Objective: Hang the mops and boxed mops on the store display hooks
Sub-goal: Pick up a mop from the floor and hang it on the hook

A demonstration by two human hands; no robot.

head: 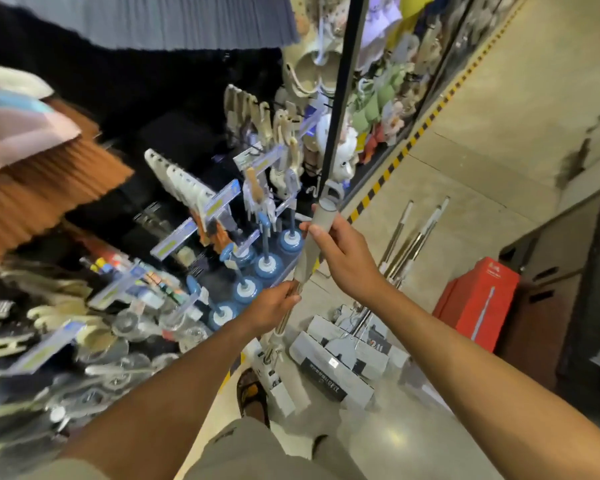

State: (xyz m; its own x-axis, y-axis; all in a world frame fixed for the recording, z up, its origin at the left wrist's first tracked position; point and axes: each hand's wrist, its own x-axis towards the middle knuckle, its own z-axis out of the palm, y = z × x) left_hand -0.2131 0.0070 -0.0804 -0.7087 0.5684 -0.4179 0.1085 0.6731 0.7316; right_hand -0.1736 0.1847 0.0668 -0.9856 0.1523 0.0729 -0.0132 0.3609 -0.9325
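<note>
Grey plastic sleeves the top of the mop (305,258), held upright just right of the display rack (201,216). Its left hand (274,306) closes round the metal pole low down, and the right hand (340,251) wraps the grey grip higher, below the hanging loop (331,192). It looks light, stiff and long, so top-heavy swing is the likely trouble; two spaced hands suit it. More mops (340,348) lie on the glossy tiled floor (482,133) beyond, a red box (478,299) to the right, crowded hooks (257,147) far left.
</note>
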